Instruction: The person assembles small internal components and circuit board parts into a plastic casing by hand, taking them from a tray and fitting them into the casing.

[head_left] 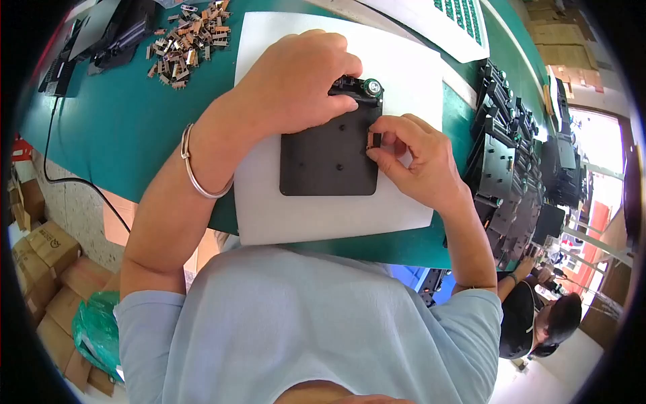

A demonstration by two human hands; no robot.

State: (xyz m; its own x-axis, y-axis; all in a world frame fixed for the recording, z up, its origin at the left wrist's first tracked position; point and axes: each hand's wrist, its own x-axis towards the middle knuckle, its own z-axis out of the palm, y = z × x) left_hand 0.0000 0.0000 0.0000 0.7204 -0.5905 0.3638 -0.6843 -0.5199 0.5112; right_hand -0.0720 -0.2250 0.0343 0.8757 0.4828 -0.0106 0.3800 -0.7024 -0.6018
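Observation:
A black flat plate assembly (328, 161) lies on a white foam sheet (269, 222) in front of me. At its top edge are a black bar and a round silver knob (372, 87) with a green ring. My left hand (299, 84) is closed around the bar from the left, its thumb resting across the plate's upper part. Between the thumb and fingertips of my right hand (420, 158) is a small copper-and-black clip (373, 140), pinched at the plate's right edge. Whether the clip touches the plate I cannot tell.
Small copper clips (192, 40) lie piled at the far left of the green table (128, 135). Similar black assemblies (501, 161) stand stacked along the right. A white tray (431, 23) sits at the back. Another person (538, 316) works at the lower right.

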